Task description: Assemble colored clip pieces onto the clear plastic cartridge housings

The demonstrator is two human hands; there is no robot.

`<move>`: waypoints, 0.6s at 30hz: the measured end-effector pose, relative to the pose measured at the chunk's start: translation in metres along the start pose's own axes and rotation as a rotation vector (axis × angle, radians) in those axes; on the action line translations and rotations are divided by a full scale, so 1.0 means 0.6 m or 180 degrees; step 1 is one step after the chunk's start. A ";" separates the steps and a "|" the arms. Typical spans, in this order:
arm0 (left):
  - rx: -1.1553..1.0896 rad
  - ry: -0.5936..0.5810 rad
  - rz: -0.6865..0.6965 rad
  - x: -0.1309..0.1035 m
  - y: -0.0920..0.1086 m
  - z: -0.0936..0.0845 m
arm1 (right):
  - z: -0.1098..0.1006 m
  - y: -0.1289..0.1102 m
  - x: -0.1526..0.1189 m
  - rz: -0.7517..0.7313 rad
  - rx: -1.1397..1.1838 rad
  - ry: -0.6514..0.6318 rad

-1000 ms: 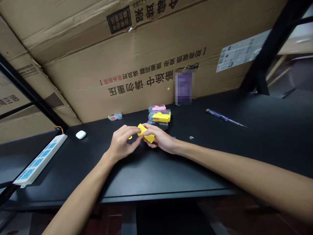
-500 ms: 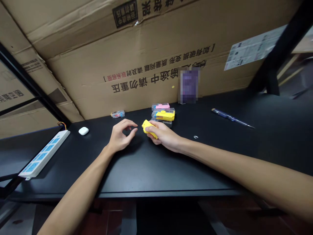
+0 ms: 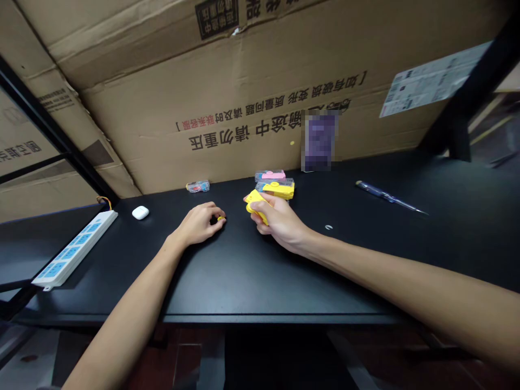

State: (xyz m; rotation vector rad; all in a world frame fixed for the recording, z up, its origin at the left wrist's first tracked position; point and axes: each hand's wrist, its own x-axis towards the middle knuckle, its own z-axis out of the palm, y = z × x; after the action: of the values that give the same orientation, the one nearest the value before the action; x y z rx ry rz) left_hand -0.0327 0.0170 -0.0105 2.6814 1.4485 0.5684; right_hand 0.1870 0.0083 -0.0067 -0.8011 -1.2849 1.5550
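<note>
My left hand rests low over the black table, finger and thumb pinched on a small yellow piece whose kind I cannot make out. In my right hand is a yellow plastic case, gripped between thumb and curled fingers, which hide part of it. The two hands are apart. Just behind the right hand lie a similar yellow case with clear plastic and a pink and clear one. A small clear case with red and blue inside lies beyond my left hand.
A screwdriver with a blue handle lies on the right, with a small pale curved piece nearer. On the left are a white rounded case and a white power strip. Large cardboard stands along the back edge.
The fingers of my left hand have closed on the small yellow piece, a little away from my right hand. My right hand keeps hold of the yellow case. The view has shifted slightly.
</note>
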 end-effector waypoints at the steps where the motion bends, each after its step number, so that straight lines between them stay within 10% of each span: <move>1: 0.0021 0.0006 0.0007 0.001 -0.001 0.001 | 0.000 -0.001 -0.001 -0.0049 0.0012 0.0014; 9: -0.0695 0.0589 -0.0188 0.005 0.020 0.020 | -0.007 0.004 -0.005 -0.0487 0.0063 0.0251; 18: -0.2084 0.0998 -0.0460 0.014 0.081 0.037 | -0.005 0.016 0.005 0.0212 0.0093 -0.0333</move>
State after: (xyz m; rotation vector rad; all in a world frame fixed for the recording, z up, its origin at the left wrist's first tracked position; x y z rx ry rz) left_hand 0.0177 -0.0003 -0.0188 2.0239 1.2090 1.2371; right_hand 0.1861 0.0122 -0.0166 -0.7594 -1.3192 1.6843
